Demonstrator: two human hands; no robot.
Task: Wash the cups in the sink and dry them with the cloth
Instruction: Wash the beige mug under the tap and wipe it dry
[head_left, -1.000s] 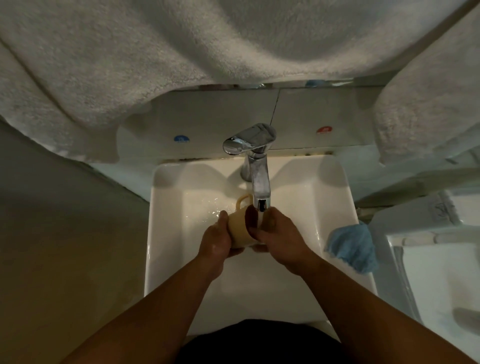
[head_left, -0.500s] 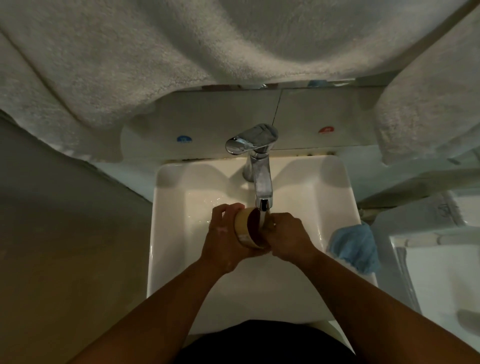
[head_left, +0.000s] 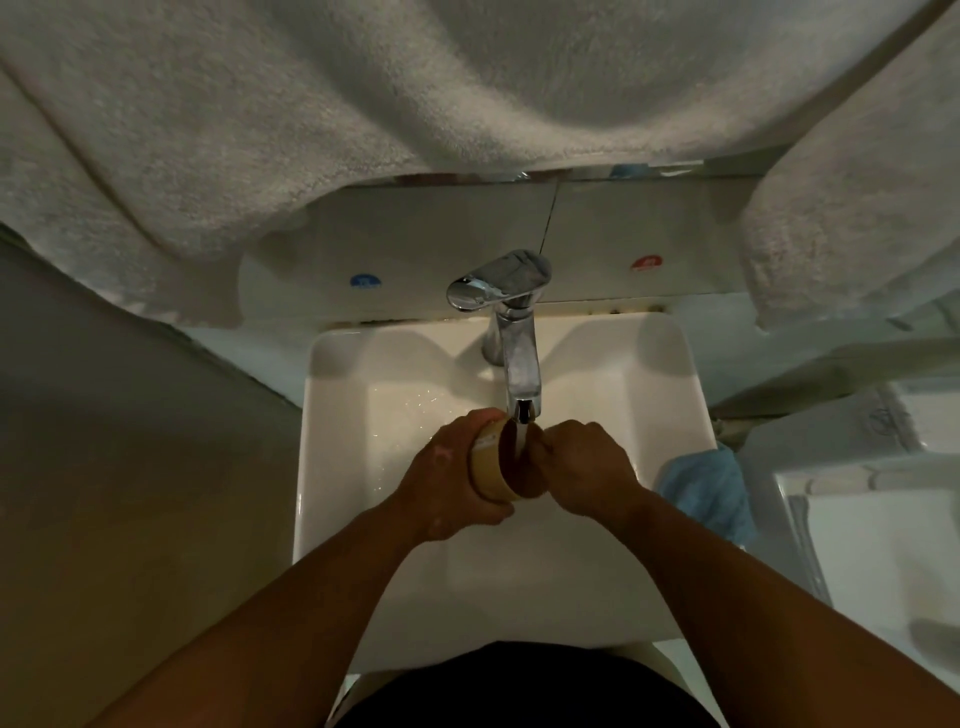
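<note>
cup (head_left: 491, 467) under faucet (head_left: 511, 332) | blue cloth (head_left: 709, 488) on sink (head_left: 332, 467) rim

Pretty dim in here, warm murky cast all over. The white sink (head_left: 660, 415) is the brightest patch, and the chrome faucet (head_left: 514, 332) catches small glints. Towels (head_left: 363, 104) up top look soft and bowed by wide-angle warp; corners go grainy.
</note>
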